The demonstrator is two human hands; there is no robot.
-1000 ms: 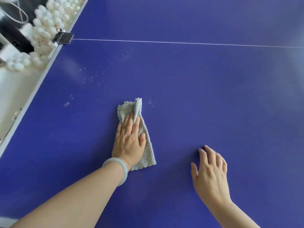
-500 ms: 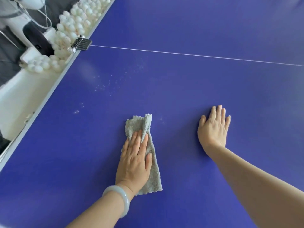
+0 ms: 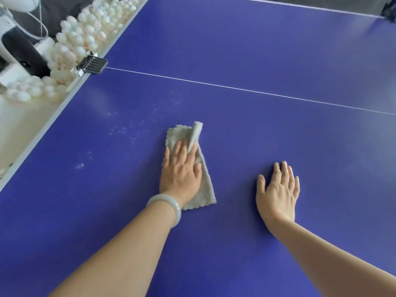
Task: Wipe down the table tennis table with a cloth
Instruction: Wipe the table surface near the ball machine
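**Cloth pressed flat on the blue playing surface**

A person leans over the blue table tennis desk [image 3: 267,46], both forearms stretched out across it. The left hand [image 3: 182,170], with a pale bangle [image 3: 169,205] at its wrist, lies palm down on a grey cloth [image 3: 182,135]. Its fingers are straight and press the fabric to the surface rather than curling round it. The cloth is folded long, with one corner turned up beyond the fingertips and a scalloped edge showing beside the wrist. The right hand [image 3: 278,189] rests flat and open on the bare surface to the right of the cloth, apart from it. White specks [image 3: 132,127] dot the surface to the left of the cloth and beyond it. Farther off, a thin white line [image 3: 235,87] crosses the desk and ends at a black and metal clamp [image 3: 91,65] on the left edge. A heap of white balls [image 3: 85,33] lies beside that edge.
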